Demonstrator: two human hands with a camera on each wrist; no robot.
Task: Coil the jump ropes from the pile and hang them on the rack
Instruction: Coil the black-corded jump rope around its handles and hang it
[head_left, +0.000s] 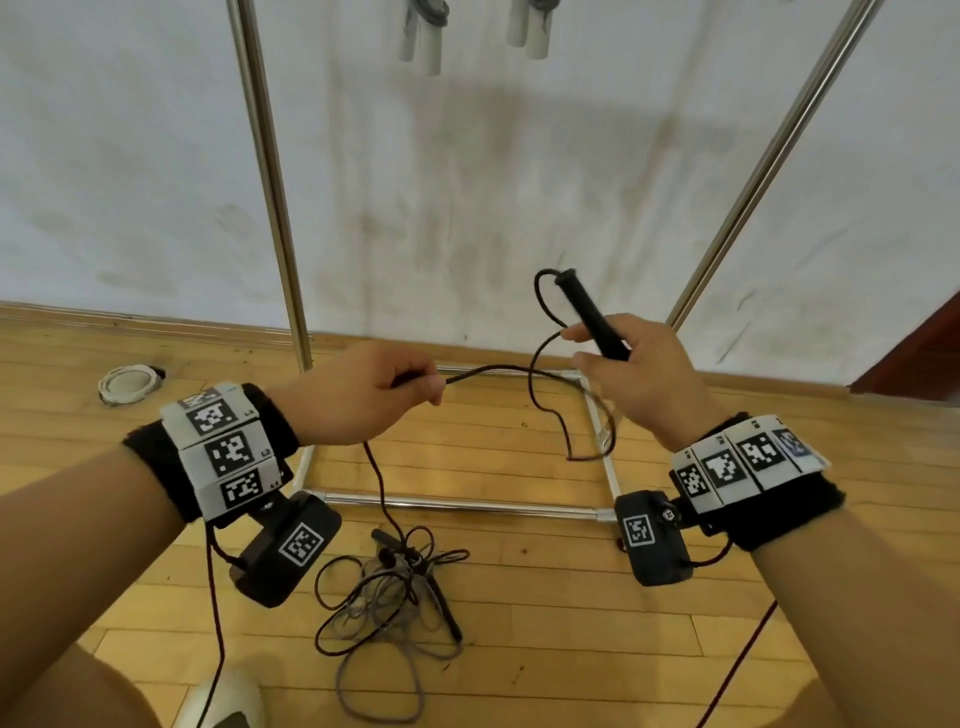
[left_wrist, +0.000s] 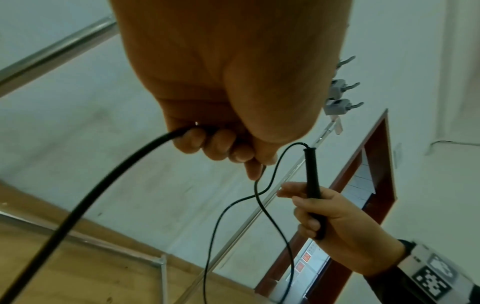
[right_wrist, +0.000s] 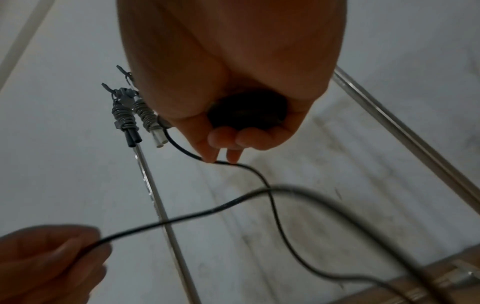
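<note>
Rack (head_left: 270, 171) stood against the white wall (head_left: 493, 156): two steel uprights leaning in the wide-angle view, square base frame (head_left: 457, 503) flat on the wood floor (head_left: 545, 613); two coiled ropes (head_left: 423, 31) already hung from its top, grey cord wrapped round their handles, seen more clearly in the right wrist view (right_wrist: 124, 119); red-brown door frame (head_left: 914, 353) at far right.

Pile (head_left: 395, 592) of tangled jump ropes, dark and grey cords, lay on the floor in front of the base frame, roughly between the two forearms; a black handle (head_left: 444, 605) stuck out of it; white coiled object (head_left: 127, 383) lay on the floor well left, near the skirting.

Left hand (head_left: 358, 395) was closed round the dark cord (head_left: 493, 370), fingers curled, thumb and forefinger pinching where the cord exited toward the right; cord's other run dropped from the hand down to the pile.

Right hand (head_left: 644, 374) gripped the lower half of a black handle (head_left: 589, 314), tilted up and left, fingers wrapped round it, forefinger loosely extended; cord left the handle's top end, looped down, crossed the stretch between the hands and sagged above the base frame.

Both hands were held at about the same height, near each other, not touching.
</note>
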